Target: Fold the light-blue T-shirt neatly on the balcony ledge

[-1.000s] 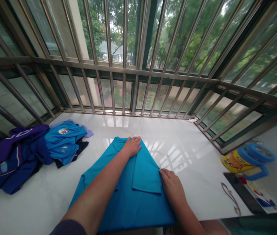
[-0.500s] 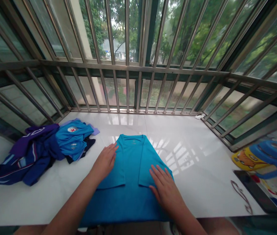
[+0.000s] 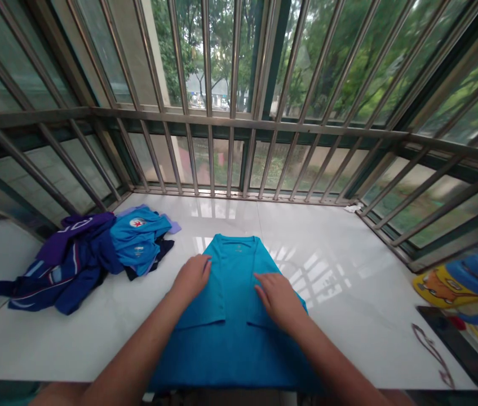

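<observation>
A turquoise long-sleeved shirt [image 3: 235,293] lies face up on the white surface, neckline away from me, with both sleeves folded in over its front. Its lower part reaches the near edge. My left hand [image 3: 193,276] is at the shirt's left side below the shoulder, its fingers bent together on the fabric; the fingertips are partly hidden. On the right sleeve rests my right hand [image 3: 279,296], fingers pointing left across the cloth and the thumb apart from them.
A heap of blue and purple clothes [image 3: 91,254] lies on the left. At the right stand a yellow and blue jug [image 3: 454,285], a dark flat object [image 3: 446,332] and a thin brown cord [image 3: 431,349]. Metal window bars [image 3: 239,119] enclose the white surface [image 3: 349,327].
My left hand has gone from flat to bent fingers at the shirt's side. My right hand has moved inward and slightly up over the sleeve. The view has shifted left.
</observation>
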A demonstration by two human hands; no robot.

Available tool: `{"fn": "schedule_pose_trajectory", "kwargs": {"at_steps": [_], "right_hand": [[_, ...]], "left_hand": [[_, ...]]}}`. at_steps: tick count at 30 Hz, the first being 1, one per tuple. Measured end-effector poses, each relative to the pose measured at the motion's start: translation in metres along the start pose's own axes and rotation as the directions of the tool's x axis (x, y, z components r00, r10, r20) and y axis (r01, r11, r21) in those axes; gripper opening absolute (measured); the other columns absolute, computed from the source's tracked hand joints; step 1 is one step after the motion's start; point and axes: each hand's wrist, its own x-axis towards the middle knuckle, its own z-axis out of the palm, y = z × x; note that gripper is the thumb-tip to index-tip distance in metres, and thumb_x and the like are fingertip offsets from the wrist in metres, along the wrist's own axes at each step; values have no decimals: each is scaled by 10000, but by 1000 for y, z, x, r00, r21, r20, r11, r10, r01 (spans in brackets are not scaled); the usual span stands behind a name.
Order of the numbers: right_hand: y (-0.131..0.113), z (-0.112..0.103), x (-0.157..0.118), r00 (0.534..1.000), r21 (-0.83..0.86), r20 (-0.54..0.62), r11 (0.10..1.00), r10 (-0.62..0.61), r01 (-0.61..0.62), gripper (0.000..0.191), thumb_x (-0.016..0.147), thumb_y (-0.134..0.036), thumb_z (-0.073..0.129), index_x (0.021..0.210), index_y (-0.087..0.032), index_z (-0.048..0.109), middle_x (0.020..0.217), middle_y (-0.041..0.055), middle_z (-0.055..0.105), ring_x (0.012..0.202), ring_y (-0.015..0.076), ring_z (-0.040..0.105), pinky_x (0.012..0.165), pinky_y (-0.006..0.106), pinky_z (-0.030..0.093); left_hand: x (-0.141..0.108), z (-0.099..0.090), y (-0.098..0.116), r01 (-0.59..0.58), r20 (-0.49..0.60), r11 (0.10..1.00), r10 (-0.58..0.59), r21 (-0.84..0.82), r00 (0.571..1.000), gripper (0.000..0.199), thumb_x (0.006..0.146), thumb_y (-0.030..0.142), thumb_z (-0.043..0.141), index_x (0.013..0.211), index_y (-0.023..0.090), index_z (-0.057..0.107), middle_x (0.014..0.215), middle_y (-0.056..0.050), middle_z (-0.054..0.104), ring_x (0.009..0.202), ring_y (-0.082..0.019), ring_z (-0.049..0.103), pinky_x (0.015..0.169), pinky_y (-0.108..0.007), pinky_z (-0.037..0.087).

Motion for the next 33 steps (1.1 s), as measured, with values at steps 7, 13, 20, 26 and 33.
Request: {"fn": "schedule_pose_trajectory", "kwargs": {"at_steps": [7,13,20,26,33], "right_hand": [[37,-36,122,923,-56,-43,921,383,-385,406,1124,-394,476,1374,-123,648,1318,179,684,1136,268,621,955,386,432],[51,-19,158,897,54,22,895,442,-442,275,1067,-373,577,1242,-192,686,1193,95,712,1026,216,610,861,307,451],[44,-44,105,959,218,-155,955,238,-202,194,1055,-268,536,1206,-221,648,1258,99,663,1103,231,618,986,323,482],[31,-12,-6,977,89,-208,994,-40,59,184,1007,-176,543,1104,-234,689,1223,100,676,1120,270,622,978,395,504],[19,26,-39,980,-30,-199,999,18,-24,358,1032,-205,505,1327,-227,707,1419,134,659,1312,314,605,1154,500,475]], "left_hand": [[127,-14,4,163,3,987,-163,9,987,411,915,475,719,1159,149,778,1219,-183,748,1137,-331,719,940,-356,527],[148,-9,3,176,54,984,-174,-33,983,159,826,328,803,903,199,751,957,-79,791,939,-258,733,797,-300,524],[80,-44,6,-42,-50,988,34,-147,998,105,921,271,669,1010,226,700,1093,-46,758,1057,-227,694,965,-336,531],[-45,-25,-9,-315,-61,947,311,-64,948,223,917,151,574,1027,280,718,1210,-70,748,1190,-281,662,1029,-456,547],[-79,10,-2,-277,-76,958,283,74,956,392,1010,176,453,1277,261,727,1442,-79,709,1346,-273,644,1200,-500,490]]}}
